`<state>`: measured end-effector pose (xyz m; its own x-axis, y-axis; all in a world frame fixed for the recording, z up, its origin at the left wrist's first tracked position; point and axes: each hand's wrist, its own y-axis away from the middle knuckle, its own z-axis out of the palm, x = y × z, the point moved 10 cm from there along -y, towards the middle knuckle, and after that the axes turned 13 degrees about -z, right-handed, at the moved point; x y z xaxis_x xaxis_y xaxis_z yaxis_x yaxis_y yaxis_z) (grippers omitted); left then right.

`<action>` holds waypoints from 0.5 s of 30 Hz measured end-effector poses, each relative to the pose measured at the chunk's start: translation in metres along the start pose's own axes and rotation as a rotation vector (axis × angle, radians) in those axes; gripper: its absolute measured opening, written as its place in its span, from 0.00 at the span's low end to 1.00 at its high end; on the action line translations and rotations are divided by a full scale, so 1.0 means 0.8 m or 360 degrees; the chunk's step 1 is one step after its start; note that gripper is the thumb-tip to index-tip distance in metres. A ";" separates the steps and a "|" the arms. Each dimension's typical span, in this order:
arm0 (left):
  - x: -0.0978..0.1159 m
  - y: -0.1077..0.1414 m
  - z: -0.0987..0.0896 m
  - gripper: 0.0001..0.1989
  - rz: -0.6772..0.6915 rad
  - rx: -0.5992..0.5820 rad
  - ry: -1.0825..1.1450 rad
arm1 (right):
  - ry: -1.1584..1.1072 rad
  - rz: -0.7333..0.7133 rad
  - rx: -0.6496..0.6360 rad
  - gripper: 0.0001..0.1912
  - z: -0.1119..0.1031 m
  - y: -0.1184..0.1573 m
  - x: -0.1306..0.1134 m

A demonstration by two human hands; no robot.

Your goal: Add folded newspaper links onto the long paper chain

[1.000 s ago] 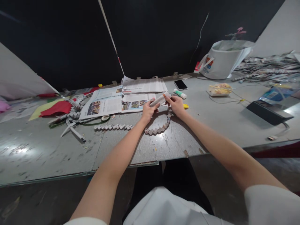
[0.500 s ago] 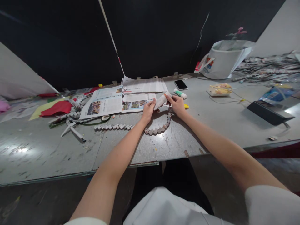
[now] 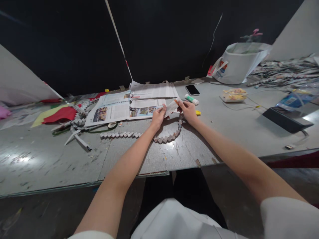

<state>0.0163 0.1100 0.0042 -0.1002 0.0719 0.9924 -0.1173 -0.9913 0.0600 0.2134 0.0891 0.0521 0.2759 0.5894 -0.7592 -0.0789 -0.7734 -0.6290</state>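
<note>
A short strip of newsprint (image 3: 171, 107) is held between two bare hands, just above a grey counter (image 3: 231, 132) and in front of the person's body. Its lower left end is pinched by the left hand (image 3: 158, 118), with thumb and forefinger closed on the paper. Its upper right end, marked by an orange patch, is gripped by the right hand (image 3: 188, 112), whose thumb and forefinger are also clamped on it. The other fingers of both hands are curled inward; how closely they are pressed together cannot be told.

Below the hands, a zigzag chain of folded paper (image 3: 166, 138) is laid on the counter. It is partly hidden by the left forearm and is curved up toward the right hand; whether it is joined to the strip cannot be made out.

Just beyond the right hand, a white and green glue stick (image 3: 191, 99) is seen, with a black phone (image 3: 192, 90) set behind it. A small yellow object (image 3: 198, 113) is partly covered by the right hand. To the left, newspaper sheets (image 3: 109, 109) are spread, and a roll of tape (image 3: 112, 125) is placed near their front edge.
</note>
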 end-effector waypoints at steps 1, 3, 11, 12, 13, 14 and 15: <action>-0.001 -0.001 0.000 0.31 0.0002 0.0000 -0.0006 | 0.0000 -0.0004 0.0001 0.34 0.000 0.000 -0.001; -0.001 -0.001 -0.001 0.32 0.0011 -0.0005 -0.0007 | 0.0003 -0.0014 0.0003 0.34 -0.001 0.000 -0.002; 0.005 0.004 0.001 0.31 0.0036 -0.0013 0.0001 | 0.0015 -0.0009 -0.0005 0.31 -0.001 0.001 -0.006; 0.006 0.004 0.001 0.30 0.0034 -0.0008 -0.0005 | 0.0018 -0.0003 -0.0012 0.31 0.000 0.002 -0.006; 0.006 0.005 0.001 0.29 0.0029 -0.0003 -0.0010 | 0.0021 -0.0003 -0.0016 0.30 0.000 0.002 -0.006; 0.007 0.005 0.001 0.29 0.0024 0.0001 -0.0011 | 0.0022 -0.0009 -0.0014 0.30 0.000 0.002 -0.006; 0.007 0.006 0.001 0.29 0.0020 0.0004 -0.0009 | 0.0021 -0.0020 -0.0006 0.31 -0.001 0.002 -0.007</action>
<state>0.0161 0.1058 0.0103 -0.0961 0.0590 0.9936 -0.1135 -0.9924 0.0480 0.2125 0.0848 0.0555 0.2895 0.5961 -0.7489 -0.0717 -0.7667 -0.6380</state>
